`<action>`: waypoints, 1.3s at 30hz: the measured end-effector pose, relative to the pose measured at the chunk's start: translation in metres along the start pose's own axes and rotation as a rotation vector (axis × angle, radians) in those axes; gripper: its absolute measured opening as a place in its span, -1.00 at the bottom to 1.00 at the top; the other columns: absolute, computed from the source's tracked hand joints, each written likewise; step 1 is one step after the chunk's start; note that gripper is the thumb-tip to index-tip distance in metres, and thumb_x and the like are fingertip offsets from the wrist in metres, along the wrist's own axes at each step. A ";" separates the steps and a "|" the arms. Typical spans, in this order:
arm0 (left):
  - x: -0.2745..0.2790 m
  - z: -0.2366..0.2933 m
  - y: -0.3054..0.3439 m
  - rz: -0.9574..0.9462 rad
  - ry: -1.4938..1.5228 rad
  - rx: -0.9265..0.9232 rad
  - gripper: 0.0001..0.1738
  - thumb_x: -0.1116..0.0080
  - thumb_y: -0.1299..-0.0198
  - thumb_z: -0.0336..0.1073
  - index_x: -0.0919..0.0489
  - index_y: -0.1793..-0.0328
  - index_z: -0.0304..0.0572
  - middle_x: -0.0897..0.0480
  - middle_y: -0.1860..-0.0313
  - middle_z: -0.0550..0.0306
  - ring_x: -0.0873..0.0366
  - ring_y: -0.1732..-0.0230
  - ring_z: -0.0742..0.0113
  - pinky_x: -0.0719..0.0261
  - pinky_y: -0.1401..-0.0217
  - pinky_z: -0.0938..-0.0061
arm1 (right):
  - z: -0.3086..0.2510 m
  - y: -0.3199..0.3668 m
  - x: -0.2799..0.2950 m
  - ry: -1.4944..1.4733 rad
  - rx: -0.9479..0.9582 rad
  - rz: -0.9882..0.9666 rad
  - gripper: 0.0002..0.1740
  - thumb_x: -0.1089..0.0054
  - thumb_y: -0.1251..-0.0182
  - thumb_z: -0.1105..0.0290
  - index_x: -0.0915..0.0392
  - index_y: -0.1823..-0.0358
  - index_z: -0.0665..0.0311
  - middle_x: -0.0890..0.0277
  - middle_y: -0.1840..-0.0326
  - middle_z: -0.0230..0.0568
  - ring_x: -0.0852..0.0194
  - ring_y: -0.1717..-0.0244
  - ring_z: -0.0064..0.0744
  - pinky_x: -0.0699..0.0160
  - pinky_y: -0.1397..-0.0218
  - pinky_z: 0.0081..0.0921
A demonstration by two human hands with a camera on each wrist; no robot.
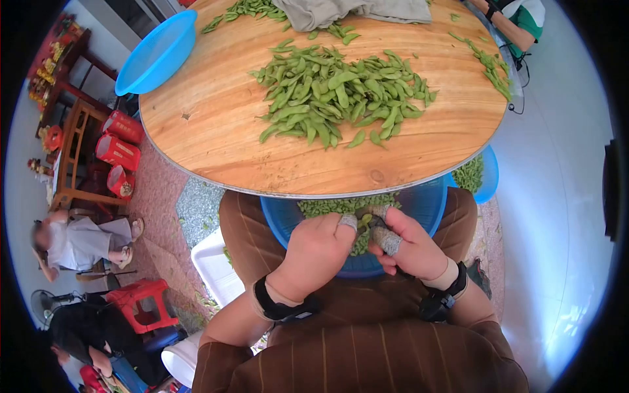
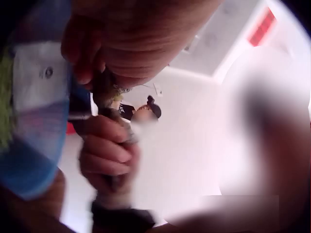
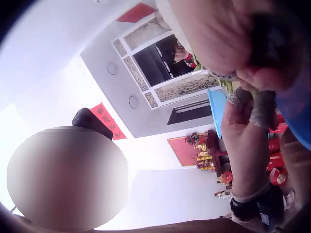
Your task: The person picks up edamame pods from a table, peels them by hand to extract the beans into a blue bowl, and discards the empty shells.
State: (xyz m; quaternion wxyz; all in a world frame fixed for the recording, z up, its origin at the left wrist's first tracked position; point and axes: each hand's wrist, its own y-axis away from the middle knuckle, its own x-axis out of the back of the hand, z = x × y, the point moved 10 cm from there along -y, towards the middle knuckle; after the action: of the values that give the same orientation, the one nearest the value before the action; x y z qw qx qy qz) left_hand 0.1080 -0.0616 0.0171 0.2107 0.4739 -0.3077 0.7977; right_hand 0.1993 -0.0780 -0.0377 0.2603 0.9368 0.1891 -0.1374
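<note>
Both hands meet above a blue basin (image 1: 275, 219) of shelled green beans (image 1: 327, 205). The left hand (image 1: 318, 252) has its thumb and fingers pinched on a green pod (image 1: 364, 223). Facing it, the right hand (image 1: 416, 245) curls round a dark object (image 1: 378, 223), whose kind I cannot tell. Grey wrappings cover fingertips on both hands. In the left wrist view the right hand (image 2: 107, 155) shows its curled fingers below the left hand (image 2: 141, 48). In the right wrist view the left hand (image 3: 248, 145) touches the pod area, partly hidden.
A round wooden table (image 1: 209, 144) holds a large pile of green pods (image 1: 334, 92), a grey cloth (image 1: 347, 12) and a blue basket (image 1: 157, 52). Another blue basin (image 1: 488, 177) is at the right, a white tray (image 1: 219, 268) at the left. Other people sit at the left.
</note>
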 end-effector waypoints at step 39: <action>-0.061 -0.045 0.042 -0.216 0.640 0.407 -0.90 -0.16 -0.09 -0.42 -0.53 0.30 -0.31 -0.59 0.54 -0.13 -0.60 0.51 0.05 -0.54 0.41 0.31 | -0.011 -0.007 0.005 1.144 0.516 0.250 -0.79 -0.24 -0.12 0.39 -0.40 0.35 0.32 -0.46 0.50 -0.05 -0.51 0.43 -0.03 -0.46 0.40 -0.21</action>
State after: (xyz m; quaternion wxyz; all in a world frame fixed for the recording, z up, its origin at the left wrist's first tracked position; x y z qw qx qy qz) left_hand 0.0812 -0.0632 -0.0651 0.2804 0.2632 -0.0104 0.9230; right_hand 0.2021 -0.0649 -0.0330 -0.1016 0.9095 0.1483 0.3748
